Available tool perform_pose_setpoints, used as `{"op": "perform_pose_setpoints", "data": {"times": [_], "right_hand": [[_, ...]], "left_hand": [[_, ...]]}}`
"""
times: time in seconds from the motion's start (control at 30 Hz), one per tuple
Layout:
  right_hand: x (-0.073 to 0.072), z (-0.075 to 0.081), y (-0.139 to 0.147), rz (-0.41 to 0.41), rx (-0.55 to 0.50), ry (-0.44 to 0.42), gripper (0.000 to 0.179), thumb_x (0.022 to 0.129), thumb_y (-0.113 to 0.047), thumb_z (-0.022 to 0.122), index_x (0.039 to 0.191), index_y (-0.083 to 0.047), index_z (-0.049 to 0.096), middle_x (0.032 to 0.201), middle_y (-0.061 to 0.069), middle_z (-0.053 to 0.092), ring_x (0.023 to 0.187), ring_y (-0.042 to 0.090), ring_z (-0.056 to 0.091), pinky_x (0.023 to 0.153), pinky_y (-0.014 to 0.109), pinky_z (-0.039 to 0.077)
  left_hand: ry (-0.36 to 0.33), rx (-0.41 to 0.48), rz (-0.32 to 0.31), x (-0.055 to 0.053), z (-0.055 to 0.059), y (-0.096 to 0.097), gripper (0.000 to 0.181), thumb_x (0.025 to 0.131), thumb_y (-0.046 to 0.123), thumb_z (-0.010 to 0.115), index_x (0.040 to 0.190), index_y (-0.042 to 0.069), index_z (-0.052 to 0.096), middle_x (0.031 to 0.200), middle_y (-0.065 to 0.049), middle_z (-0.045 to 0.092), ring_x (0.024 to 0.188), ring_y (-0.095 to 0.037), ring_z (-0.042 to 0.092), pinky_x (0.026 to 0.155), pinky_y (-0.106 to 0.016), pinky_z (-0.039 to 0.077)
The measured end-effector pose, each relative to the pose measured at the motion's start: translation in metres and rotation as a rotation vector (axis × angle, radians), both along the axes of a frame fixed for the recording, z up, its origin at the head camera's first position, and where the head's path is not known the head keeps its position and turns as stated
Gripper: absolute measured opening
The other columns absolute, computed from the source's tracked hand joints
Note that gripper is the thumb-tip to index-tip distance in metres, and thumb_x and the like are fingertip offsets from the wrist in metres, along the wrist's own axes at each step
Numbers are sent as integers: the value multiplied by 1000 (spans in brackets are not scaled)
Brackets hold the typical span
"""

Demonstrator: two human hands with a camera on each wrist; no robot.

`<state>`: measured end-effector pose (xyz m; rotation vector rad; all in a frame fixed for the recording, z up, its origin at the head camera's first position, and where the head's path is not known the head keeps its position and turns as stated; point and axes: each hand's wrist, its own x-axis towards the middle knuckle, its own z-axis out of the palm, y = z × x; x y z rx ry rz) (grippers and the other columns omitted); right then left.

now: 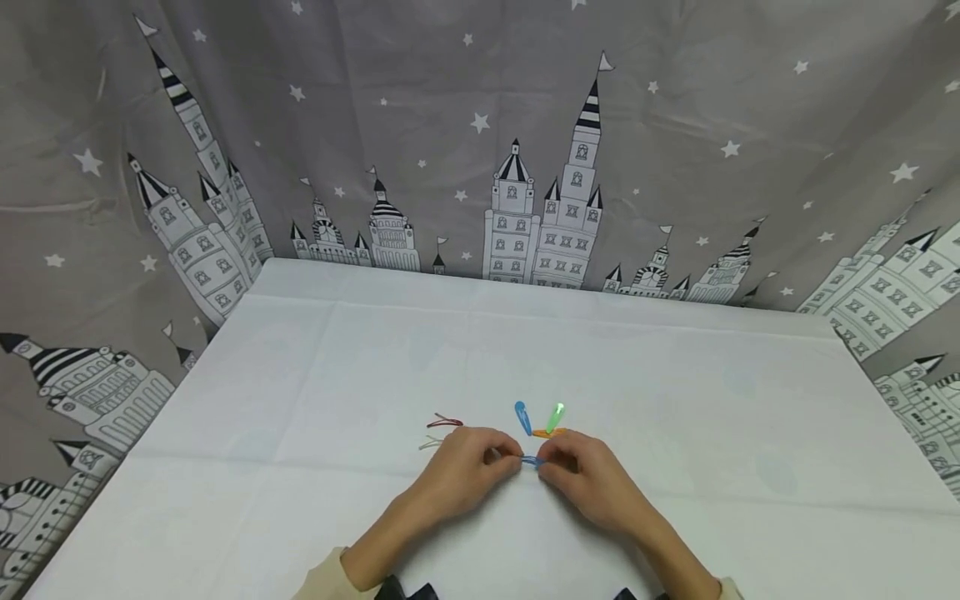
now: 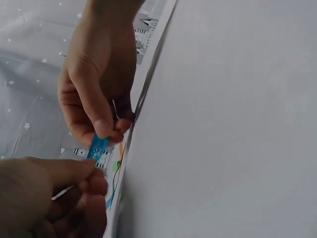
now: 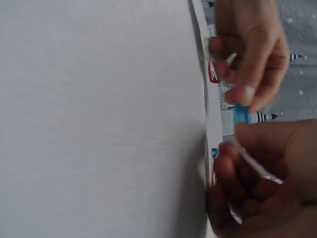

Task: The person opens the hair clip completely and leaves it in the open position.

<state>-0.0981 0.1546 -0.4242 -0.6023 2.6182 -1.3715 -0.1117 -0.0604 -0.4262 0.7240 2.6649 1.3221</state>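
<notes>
A blue snap hair clip (image 1: 531,460) is pinched between both hands, one end in each. My left hand (image 1: 471,462) grips its left end with thumb and fingertips, while my right hand (image 1: 592,482) holds the right end the same way. The left wrist view shows the middle of this hair clip (image 2: 98,147) bare between the fingertips, its ends covered. It also appears as a short blue strip (image 3: 241,114) in the right wrist view. Just beyond the hands lie a second blue hair clip (image 1: 522,417), a green one (image 1: 555,417) and an orange one (image 1: 546,433).
Left of the left hand are a dark red hair clip (image 1: 446,421) and a pale one (image 1: 431,443), partly hidden by that hand; both look splayed apart. A white cloth covers the table (image 1: 360,367). Behind it hangs a grey curtain (image 1: 420,92) with castles and stars.
</notes>
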Motion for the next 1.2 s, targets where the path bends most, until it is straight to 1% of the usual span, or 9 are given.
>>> {"op": "perform_pose_setpoints", "data": {"times": [0.2,0.3,0.47,0.6,0.67,0.73,0.83,0.97,1.2], "right_hand": [[-8,10,-18,-15,-79,-26,7,91,0,66,95,-5,69,85,-1,64,75,13,55,68,27,49],[-12,17,-26,-29,-118,-28,6,93,0,64,95,-3,68,84,3,63,73,15,55,65,27,48],[-21,29,-37,-39,-193,-18,7,95,-2,61,97,-1,69,92,12,67,78,20,59,70,29,50],[-27,37,-44,-49,-250,-15,9,96,-4,61,98,-2,69,94,12,67,83,27,61,73,32,51],[-28,39,-46,-52,-265,-15,9,96,-4,62,100,-1,70,95,12,68,84,27,62,74,32,51],[-28,38,-47,-51,-266,-12,10,95,-5,63,101,0,70,96,12,68,84,23,62,74,32,51],[-28,37,-49,-37,-270,-13,11,95,-5,64,103,0,71,98,15,67,85,19,62,75,31,52],[-29,35,-50,-7,-269,-8,11,94,-4,65,102,0,71,99,15,68,87,19,64,77,31,53],[-29,37,-49,4,-230,-12,9,93,-3,65,99,-3,73,98,9,70,91,16,64,81,35,52]], "left_hand": [[12,88,64,-5,11,-13,9,90,10,72,93,16,77,86,13,71,68,-3,60,60,-25,50],[21,127,80,-9,18,-19,7,90,10,73,94,14,77,87,9,72,70,-5,62,58,-26,51],[76,181,105,-13,26,-25,6,90,11,73,95,11,77,87,4,73,70,-6,63,57,-26,51],[117,209,142,-14,30,-28,7,89,10,74,95,12,77,88,5,72,72,-7,63,60,-27,52],[129,214,160,-14,32,-29,7,89,10,74,95,12,77,88,5,72,73,-7,64,61,-27,53],[132,217,163,-15,33,-30,7,89,11,74,95,13,77,88,5,72,72,-7,63,62,-28,53],[120,208,147,-17,35,-32,7,89,11,74,95,14,77,88,7,72,71,-7,63,60,-28,53],[86,186,110,-19,39,-39,8,89,11,74,96,13,77,89,7,72,71,-8,63,59,-28,53],[15,95,-48,-24,43,-48,15,95,15,67,105,7,76,96,1,72,78,-8,62,69,-27,54]]}}
